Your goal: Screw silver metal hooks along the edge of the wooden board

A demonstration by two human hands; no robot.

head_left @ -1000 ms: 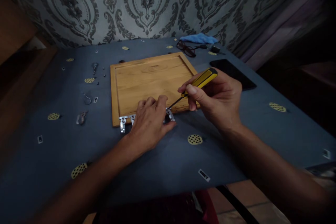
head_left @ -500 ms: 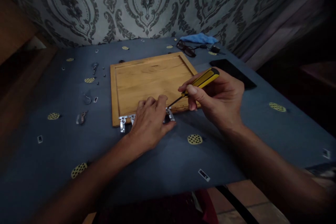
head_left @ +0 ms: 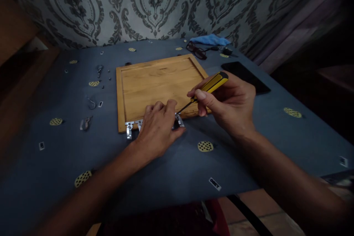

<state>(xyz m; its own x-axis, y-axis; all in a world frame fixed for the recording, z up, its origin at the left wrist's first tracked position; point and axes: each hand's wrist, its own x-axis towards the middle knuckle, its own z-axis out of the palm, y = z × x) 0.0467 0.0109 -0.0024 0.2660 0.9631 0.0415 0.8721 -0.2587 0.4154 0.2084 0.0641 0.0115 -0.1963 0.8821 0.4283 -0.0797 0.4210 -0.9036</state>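
Note:
A framed wooden panel [head_left: 157,84] lies flat on the blue patterned cloth. Metal hinges line its near edge, one at the left corner [head_left: 129,130] and another [head_left: 179,120] at the screwdriver's tip. My right hand [head_left: 231,103] grips a yellow and black screwdriver [head_left: 212,83] between thumb and fingers, its shaft slanting down to that hinge. My left hand [head_left: 159,127] rests over the near edge, fingers bent on the wood and thumb beside the right hinge. It partly covers the hinges between; whatever is under the palm is hidden.
Loose hinge hardware [head_left: 86,122], a curved clear piece [head_left: 91,102] and several small screws lie left of the panel. Behind and right are glasses [head_left: 197,50], a blue cloth [head_left: 210,40] and a flat black object [head_left: 246,77].
The screwdriver handle and my right hand have shifted very slightly left, with the tip still at the hinge. My left hand has stayed in place.

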